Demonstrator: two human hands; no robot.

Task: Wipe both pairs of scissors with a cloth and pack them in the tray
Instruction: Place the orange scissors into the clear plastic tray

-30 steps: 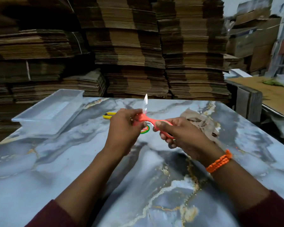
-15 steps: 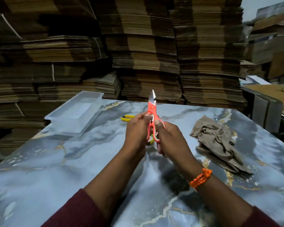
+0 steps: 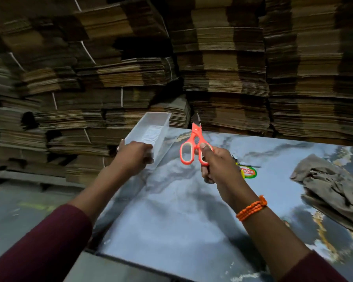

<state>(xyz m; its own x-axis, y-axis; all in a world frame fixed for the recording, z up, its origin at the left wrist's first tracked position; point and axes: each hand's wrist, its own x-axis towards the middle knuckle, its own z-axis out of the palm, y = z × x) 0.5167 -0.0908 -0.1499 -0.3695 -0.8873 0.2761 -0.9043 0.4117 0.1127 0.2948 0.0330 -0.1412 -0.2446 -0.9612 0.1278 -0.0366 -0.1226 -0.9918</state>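
My right hand (image 3: 216,165) holds the orange scissors (image 3: 194,145) by one handle loop, blades shut and pointing up, above the marble table (image 3: 181,210). My left hand (image 3: 134,157) grips the near end of the clear plastic tray (image 3: 151,131) at the table's far left corner. The tray looks empty. A bit of the yellow scissors (image 3: 242,173) with a round label shows just behind my right hand. The brown cloth (image 3: 330,188) lies crumpled at the table's right side.
Tall stacks of flattened cardboard (image 3: 212,68) rise right behind the table. The table's left edge (image 3: 110,210) drops to a grey floor (image 3: 29,206) beside my left arm.
My left hand let go of the orange scissors and moved left onto the tray's near end. My right hand alone now holds the scissors. The view swung left.
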